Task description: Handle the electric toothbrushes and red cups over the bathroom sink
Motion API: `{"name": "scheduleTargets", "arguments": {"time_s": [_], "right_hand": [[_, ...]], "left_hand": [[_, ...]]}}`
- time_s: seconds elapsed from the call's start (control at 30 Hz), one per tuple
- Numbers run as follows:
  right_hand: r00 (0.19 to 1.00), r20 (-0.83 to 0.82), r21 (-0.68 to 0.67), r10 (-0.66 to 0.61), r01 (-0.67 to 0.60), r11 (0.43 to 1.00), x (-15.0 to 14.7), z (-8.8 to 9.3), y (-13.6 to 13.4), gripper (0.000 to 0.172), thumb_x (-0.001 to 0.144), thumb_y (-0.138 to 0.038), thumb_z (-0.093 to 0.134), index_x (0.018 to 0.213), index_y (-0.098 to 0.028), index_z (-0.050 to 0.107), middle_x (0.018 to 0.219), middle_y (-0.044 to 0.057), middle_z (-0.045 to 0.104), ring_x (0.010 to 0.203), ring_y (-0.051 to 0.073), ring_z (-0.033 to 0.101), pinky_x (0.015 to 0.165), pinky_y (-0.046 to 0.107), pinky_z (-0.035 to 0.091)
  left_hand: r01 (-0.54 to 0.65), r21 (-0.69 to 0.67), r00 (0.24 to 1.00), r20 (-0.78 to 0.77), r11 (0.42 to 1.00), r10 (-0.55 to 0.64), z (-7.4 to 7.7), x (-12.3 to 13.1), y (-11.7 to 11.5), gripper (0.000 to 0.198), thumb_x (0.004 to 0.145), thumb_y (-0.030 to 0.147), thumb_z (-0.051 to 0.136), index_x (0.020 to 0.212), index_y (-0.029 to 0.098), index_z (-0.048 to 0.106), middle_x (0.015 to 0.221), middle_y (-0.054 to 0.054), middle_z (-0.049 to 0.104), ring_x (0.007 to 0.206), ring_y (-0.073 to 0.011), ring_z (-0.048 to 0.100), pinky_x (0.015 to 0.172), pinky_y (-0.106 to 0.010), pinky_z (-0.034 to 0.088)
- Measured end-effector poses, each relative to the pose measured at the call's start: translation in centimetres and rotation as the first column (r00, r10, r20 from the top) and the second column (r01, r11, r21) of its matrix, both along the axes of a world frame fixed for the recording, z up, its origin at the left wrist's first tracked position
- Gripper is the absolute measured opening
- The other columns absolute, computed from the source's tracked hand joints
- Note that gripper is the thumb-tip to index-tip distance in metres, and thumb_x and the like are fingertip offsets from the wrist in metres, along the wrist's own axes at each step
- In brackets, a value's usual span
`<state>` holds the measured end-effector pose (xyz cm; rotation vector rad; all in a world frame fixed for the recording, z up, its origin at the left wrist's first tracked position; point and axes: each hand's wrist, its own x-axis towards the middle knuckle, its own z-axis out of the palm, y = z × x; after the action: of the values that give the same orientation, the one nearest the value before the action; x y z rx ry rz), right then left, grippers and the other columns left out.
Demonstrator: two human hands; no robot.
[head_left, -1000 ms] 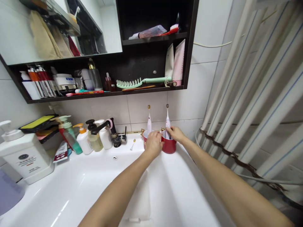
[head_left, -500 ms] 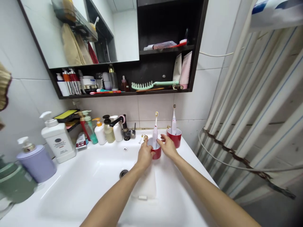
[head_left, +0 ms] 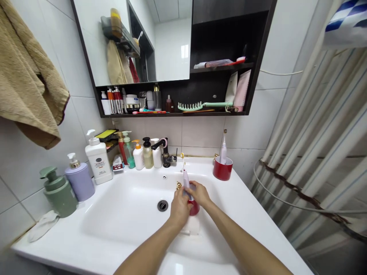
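Observation:
In the head view, a red cup (head_left: 194,208) with a gold handle (head_left: 178,185) is over the right side of the white sink. My left hand (head_left: 180,207) is closed around the cup's left side. A pale pink electric toothbrush (head_left: 185,178) stands upright in the cup, slightly tilted, bristles up. The fingers of my right hand (head_left: 201,194) are pinched at the toothbrush's handle, just above the cup's rim; part of the grip is hidden. Beneath the cup lies a pale flat thing (head_left: 195,226), mostly covered by my hands.
A second red cup (head_left: 222,170) holding another electric toothbrush (head_left: 223,151) stands at the sink's back right corner. A black faucet (head_left: 165,152) and several pump bottles (head_left: 147,154) line the back. Above hangs a dark mirror cabinet (head_left: 183,115). Pipes (head_left: 315,152) run along the right.
Both hands have brought the red cup and toothbrush from the back ledge toward me, over the sink. My right fingers have closed in on the toothbrush. The camera view has shifted left.

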<state>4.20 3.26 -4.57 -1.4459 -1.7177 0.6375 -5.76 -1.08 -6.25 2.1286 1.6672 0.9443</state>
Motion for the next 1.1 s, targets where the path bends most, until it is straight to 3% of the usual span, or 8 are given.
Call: {"name": "scheduleTargets", "arguments": {"time_s": [0.23,0.4,0.47,0.53,0.67,0.73,0.87,1.1], "right_hand": [[0.999,-0.029,0.032,-0.014,0.015,0.999,-0.4,0.6,0.5,0.019,0.056,-0.022,0.051,0.073,-0.017,0.057,0.080,0.006,0.060,0.077,0.020,0.053,0.069,0.028,0.037],[0.990,-0.134,0.087,0.046,-0.034,0.996,-0.2,3.5,0.1,0.024,0.062,-0.023,0.043,0.084,-0.016,0.051,0.079,0.006,0.059,0.071,0.017,0.053,0.066,0.026,0.039],[0.982,-0.172,0.117,0.084,-0.064,0.991,0.2,5.1,-0.7,0.028,0.065,-0.025,0.041,0.091,-0.017,0.047,0.084,0.005,0.057,0.074,0.016,0.052,0.067,0.025,0.038],[0.970,-0.196,0.129,0.140,-0.116,0.985,0.5,6.2,-2.0,0.029,0.067,-0.026,0.039,0.094,-0.018,0.045,0.086,0.004,0.056,0.075,0.015,0.050,0.068,0.025,0.038],[0.935,-0.244,0.031,0.259,-0.259,0.965,0.9,6.3,-5.1,0.023,0.069,-0.030,0.038,0.081,-0.016,0.052,0.064,0.001,0.055,0.059,0.013,0.049,0.055,0.023,0.039],[0.893,-0.345,-0.078,0.288,-0.333,0.940,0.9,5.5,-6.3,0.022,0.069,-0.032,0.038,0.075,-0.016,0.051,0.055,-0.002,0.049,0.049,0.010,0.044,0.048,0.022,0.037],[0.809,-0.521,-0.277,0.271,-0.461,0.843,0.8,3.6,-7.2,0.022,0.069,-0.036,0.038,0.070,-0.016,0.047,0.053,-0.004,0.042,0.043,0.006,0.038,0.043,0.020,0.035],[0.832,-0.509,-0.402,0.219,-0.455,0.795,0.8,2.5,-7.0,0.022,0.068,-0.037,0.041,0.070,-0.016,0.045,0.058,-0.003,0.041,0.047,0.006,0.040,0.045,0.019,0.036]], "left_hand": [[-0.006,0.037,1.000,0.001,0.999,0.006,0.0,-0.5,-0.4,0.024,0.058,0.015,0.049,0.082,0.017,0.053,0.115,-0.008,0.037,0.106,-0.0201,0.030,0.087,-0.035,0.026],[-0.090,0.104,0.949,0.312,0.990,0.054,1.6,-1.3,0.5,0.031,0.063,0.021,0.045,0.093,0.014,0.046,0.107,-0.010,0.044,0.103,-0.0177,0.035,0.087,-0.033,0.026],[-0.119,0.058,0.853,0.517,0.991,0.072,3.0,-1.5,1.2,0.028,0.065,0.024,0.043,0.091,0.014,0.046,0.100,-0.010,0.049,0.096,-0.0165,0.041,0.083,-0.032,0.031],[-0.077,-0.022,0.683,0.727,0.997,0.069,4.5,-1.4,1.7,0.024,0.067,0.026,0.042,0.087,0.014,0.047,0.094,-0.009,0.052,0.088,-0.0154,0.047,0.078,-0.030,0.035],[0.191,-0.066,0.235,0.972,0.979,0.020,6.5,-0.9,2.1,0.022,0.068,0.030,0.041,0.081,0.013,0.048,0.084,-0.009,0.056,0.076,-0.0138,0.053,0.071,-0.029,0.039],[0.293,-0.064,0.104,0.994,0.954,0.035,6.4,-0.8,2.1,0.020,0.067,0.028,0.045,0.077,0.012,0.048,0.073,-0.007,0.058,0.069,-0.0131,0.055,0.069,-0.028,0.040],[0.315,-0.147,0.017,0.989,0.938,0.149,5.2,-0.9,2.2,0.011,0.064,0.021,0.050,0.069,0.011,0.049,0.059,-0.002,0.057,0.058,-0.0099,0.055,0.064,-0.023,0.041],[0.364,-0.255,0.065,0.966,0.896,0.248,4.7,-1.4,2.6,0.009,0.067,0.019,0.047,0.068,0.010,0.049,0.055,-0.005,0.057,0.054,-0.0117,0.056,0.059,-0.023,0.042]]}}
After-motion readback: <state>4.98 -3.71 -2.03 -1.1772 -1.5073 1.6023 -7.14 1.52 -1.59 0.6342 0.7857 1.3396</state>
